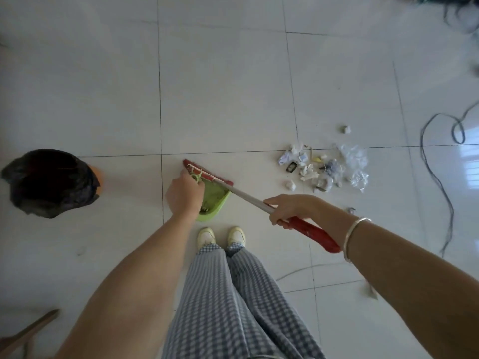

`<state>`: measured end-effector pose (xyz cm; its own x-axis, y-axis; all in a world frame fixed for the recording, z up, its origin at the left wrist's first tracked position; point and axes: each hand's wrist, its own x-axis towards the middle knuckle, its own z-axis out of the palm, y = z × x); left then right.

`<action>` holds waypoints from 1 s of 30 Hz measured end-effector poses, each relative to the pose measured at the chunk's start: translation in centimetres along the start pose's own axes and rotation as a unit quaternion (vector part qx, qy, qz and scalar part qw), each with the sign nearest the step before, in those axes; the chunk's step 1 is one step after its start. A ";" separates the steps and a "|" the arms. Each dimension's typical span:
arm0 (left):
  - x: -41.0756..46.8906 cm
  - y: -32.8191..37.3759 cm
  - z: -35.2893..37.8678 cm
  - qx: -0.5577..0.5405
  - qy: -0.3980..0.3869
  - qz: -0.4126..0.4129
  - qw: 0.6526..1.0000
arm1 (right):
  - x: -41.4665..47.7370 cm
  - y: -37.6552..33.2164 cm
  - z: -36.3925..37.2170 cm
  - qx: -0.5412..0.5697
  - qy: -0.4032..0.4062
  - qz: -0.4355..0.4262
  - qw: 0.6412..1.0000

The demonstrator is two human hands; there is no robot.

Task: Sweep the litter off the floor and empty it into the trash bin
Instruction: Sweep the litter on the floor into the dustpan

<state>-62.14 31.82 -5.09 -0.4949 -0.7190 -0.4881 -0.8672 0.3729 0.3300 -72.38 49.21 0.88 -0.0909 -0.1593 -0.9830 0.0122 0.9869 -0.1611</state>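
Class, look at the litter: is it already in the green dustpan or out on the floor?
Out on the floor. The litter lies in a loose pile on the tiles, apart from the green dustpan.

Lighting: soft, even daylight. Glare: bright window reflection on the glossy tiled floor at right edge. Shadows: faint, diffuse. Focus: centre fairly sharp; corners smeared, top right especially. Distortion: wide-angle bowing of tile lines.

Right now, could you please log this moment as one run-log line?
left hand: holding green plastic dustpan | right hand: gripping red-handled broom | litter pile: unswept | black-lined trash bin: left
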 end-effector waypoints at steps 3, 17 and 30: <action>-1.4 -0.6 0.3 -0.009 -0.007 0.012 1.000 | -1.3 0.7 0.2 0.021 0.019 -0.008 1.000; -3.3 1.9 0.9 0.047 -0.028 0.139 0.989 | -2.6 4.9 -1.7 0.088 0.200 -0.008 0.976; -3.0 17.8 7.8 0.118 -0.077 0.198 0.970 | -0.8 17.8 -15.9 0.133 0.262 0.050 0.955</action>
<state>-76.51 45.20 -4.00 -0.7782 -0.4023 -0.4823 -0.5870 0.7391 0.3306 -87.89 67.31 0.22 -0.5606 0.0393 -0.8272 0.2930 0.9437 -0.1538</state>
